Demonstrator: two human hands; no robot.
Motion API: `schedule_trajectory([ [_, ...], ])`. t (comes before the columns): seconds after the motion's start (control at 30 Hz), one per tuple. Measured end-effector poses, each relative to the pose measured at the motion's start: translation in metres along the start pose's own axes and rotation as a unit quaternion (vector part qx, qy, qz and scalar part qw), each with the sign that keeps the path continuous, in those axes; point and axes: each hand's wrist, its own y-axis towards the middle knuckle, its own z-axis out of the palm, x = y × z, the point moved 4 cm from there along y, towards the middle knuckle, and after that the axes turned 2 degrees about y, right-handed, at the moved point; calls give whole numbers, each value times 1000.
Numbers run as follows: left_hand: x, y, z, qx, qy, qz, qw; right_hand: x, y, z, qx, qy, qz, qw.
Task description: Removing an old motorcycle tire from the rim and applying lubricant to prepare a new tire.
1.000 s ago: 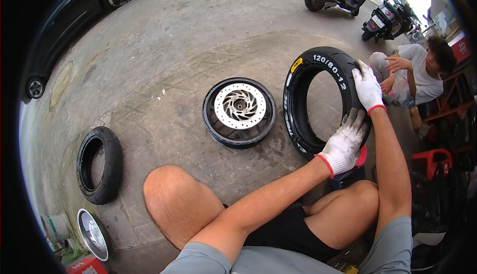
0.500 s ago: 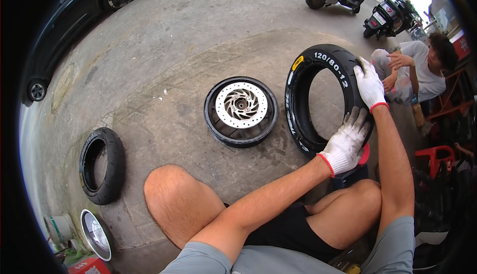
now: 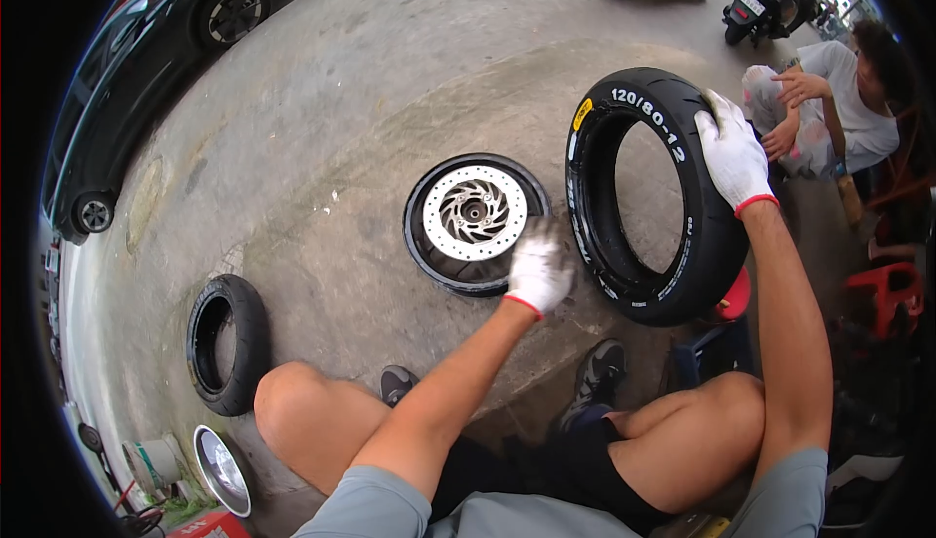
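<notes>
A black motorcycle tire [image 3: 717, 236] with white and yellow sidewall markings stands upright at the right. My right hand [image 3: 733, 153], in a white glove with a red cuff, grips it by the tread at its upper right. My left hand [image 3: 542, 263], in a matching soiled glove, is at the right edge of the wheel rim [image 3: 426, 263]; its fingers are blurred, and I cannot tell whether they touch the rim. The black rim lies flat on the ground with a silver drilled brake disc [image 3: 436, 218] facing up.
Another tire [image 3: 255, 343] stands at the left, above a metal bowl [image 3: 222, 470]. A seated person [image 3: 843, 114] is at the right, near a red plastic stool [image 3: 887, 294]. Scooters [image 3: 770, 2] and a dark car [image 3: 146, 80] are parked farther off.
My left hand has left the tire's lower side and moved left to the wheel rim. My right hand stays on the tire, which appears slightly farther right. My feet now show.
</notes>
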Motion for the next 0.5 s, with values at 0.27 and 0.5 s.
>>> schedule_trajectory([
  [0.27, 97, 45, -6, 101, 154, -33, 982, 2, -4, 2, -12, -14, 4, 1000],
  [0.5, 73, 26, 15, 164, 195, 22, 967, -8, -2, 2, 9, -17, 26, 999],
])
